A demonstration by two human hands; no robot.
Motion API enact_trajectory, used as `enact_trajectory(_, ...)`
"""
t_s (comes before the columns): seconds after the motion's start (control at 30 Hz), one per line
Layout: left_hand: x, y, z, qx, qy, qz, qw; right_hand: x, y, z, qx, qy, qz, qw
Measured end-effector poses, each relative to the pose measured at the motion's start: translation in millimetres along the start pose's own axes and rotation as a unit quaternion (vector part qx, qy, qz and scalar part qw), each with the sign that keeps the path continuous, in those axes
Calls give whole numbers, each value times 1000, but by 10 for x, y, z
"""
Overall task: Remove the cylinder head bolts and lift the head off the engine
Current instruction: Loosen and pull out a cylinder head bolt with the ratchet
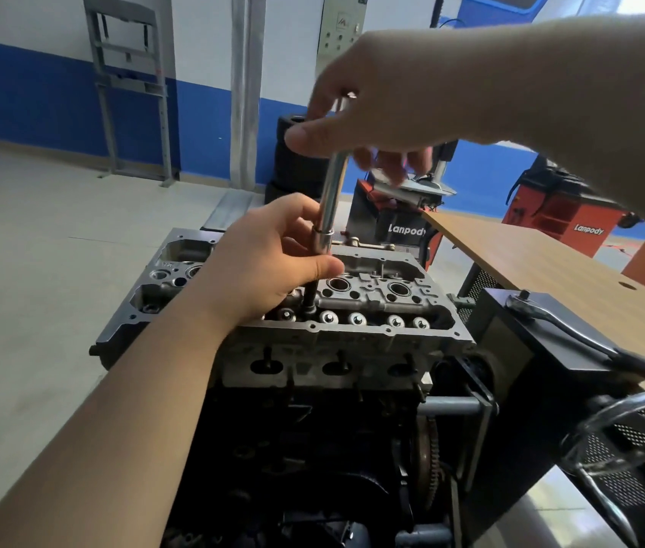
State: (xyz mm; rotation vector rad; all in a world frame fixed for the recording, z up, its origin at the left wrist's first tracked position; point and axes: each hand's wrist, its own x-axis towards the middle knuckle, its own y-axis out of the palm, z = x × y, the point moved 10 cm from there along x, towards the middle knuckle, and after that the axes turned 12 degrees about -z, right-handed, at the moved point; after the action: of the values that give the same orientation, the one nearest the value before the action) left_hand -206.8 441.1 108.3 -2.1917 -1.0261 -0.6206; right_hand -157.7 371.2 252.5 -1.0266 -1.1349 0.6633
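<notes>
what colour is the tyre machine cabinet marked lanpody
Red-orange cabinet, white lettering; seen in the head view, far right.

The cylinder head is dull silver-grey, the extension bar shiny chrome, the desk light wood-grain, the wall white over blue, the machines red.

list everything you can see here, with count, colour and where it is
cylinder head: one, silver-grey, centre, on the engine
engine block: one, black, below the head
socket extension: one, chrome, upright over the head
ratchet wrench: one, chrome with dark grip, on the black stand at right
wooden table: one, tan, right
red machines: two, red, background right
left hand: one, holds the extension's lower end
right hand: one, grips the extension's top
</notes>
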Motion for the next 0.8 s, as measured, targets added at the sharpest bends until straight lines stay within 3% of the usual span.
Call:
enact_trajectory(0.07, 18, -20, -1, 57, 3, -32, 998, 32, -21, 17, -80, -23, -32, 996)
enact_trajectory(0.1, 14, 10, -5, 59, 6, -27, 998, 43, -31, 38, -69, -28, -35, 997)
enact_trajectory(0.27, -53, 138, -11, -135, -19, 78, 988, -41, -76, 46, 57, -11, 1, 998)
enact_trajectory(0.33, -12, 67, -21, -70, 10, 31, 997, -44, -66, 18, 85, 19, -9, 996)
enact_trajectory(0.4, 1, -6, -57, 39, 46, -41, 997, -17, -52, -37, -17, 13, -33, 999)
enact_trajectory(0.5, -12, 60, -104, 30, 55, -45, 997, -46, -76, 35, -74, -26, -55, 995)
enact_trajectory(0.57, 1, 84, -61, -56, 23, -23, 998, -59, -40, -20, 5, 0, -41, 999)
enact_trajectory(0.6, 6, 61, -29, -89, 8, -27, 996, -71, -26, -79, 98, 33, -41, 994)
enact_trajectory(0.7, -8, -59, 10, -134, -21, -75, 988, -118, 65, -247, 413, 139, -67, 898)
enact_trajectory(0.8, -41, -228, -39, -202, -43, -136, 969, -254, 346, -571, 480, 232, -96, 841)
